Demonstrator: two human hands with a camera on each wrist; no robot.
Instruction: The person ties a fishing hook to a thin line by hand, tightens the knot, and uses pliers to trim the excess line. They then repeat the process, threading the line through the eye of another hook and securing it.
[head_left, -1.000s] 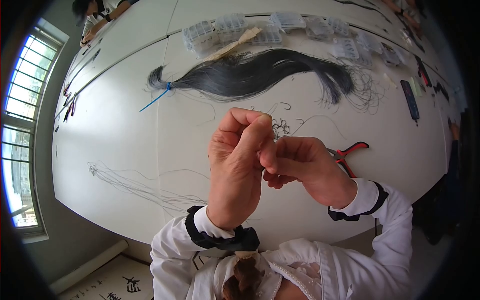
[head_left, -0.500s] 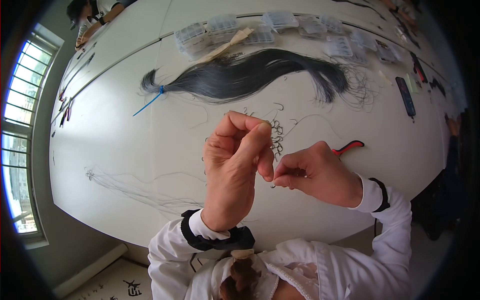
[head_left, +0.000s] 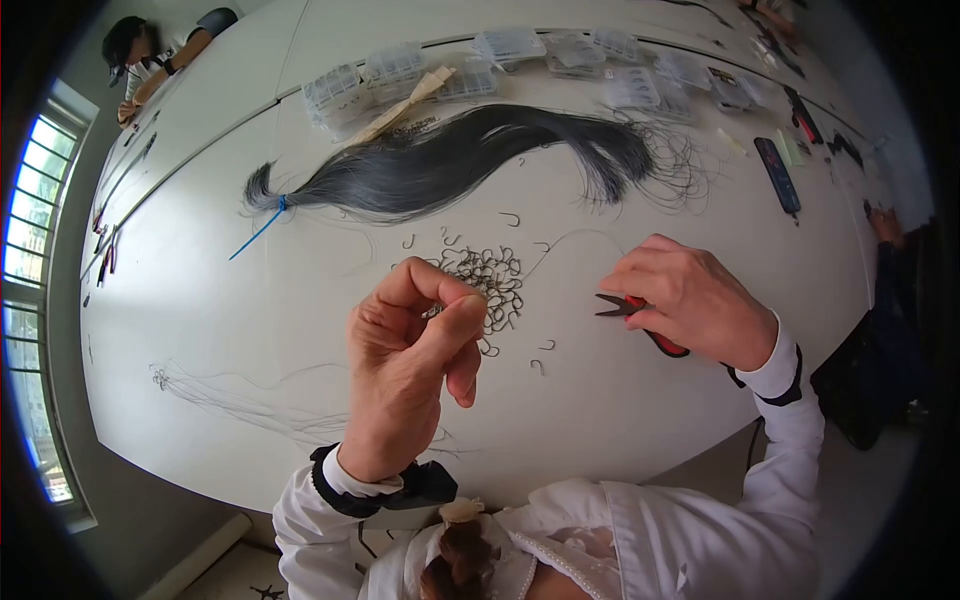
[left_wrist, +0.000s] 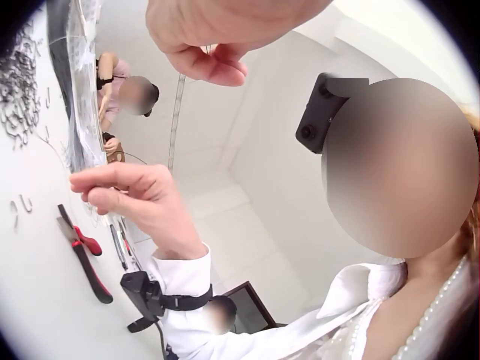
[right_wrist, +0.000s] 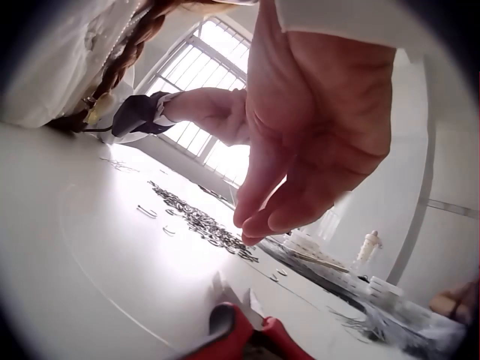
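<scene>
Pliers [head_left: 627,307] point leftward, slanting; right fingers [head_left: 645,278] hover narrowly parted; left fingers [head_left: 455,325] pinch, apparently, fine line [left_wrist: 208,49].

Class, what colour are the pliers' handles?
The handles are red and black, clearest in the left wrist view.

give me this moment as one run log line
left hand: pinching what looks like fine line | right hand: above pliers, not gripping | table: hook pile, dark strand bundle

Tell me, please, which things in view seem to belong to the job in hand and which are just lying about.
Likely in the job:
- loose hooks
- dark strand bundle
- pliers beneath the right hand

Apparently just lying about:
- phone-like device
- pale strip
</scene>
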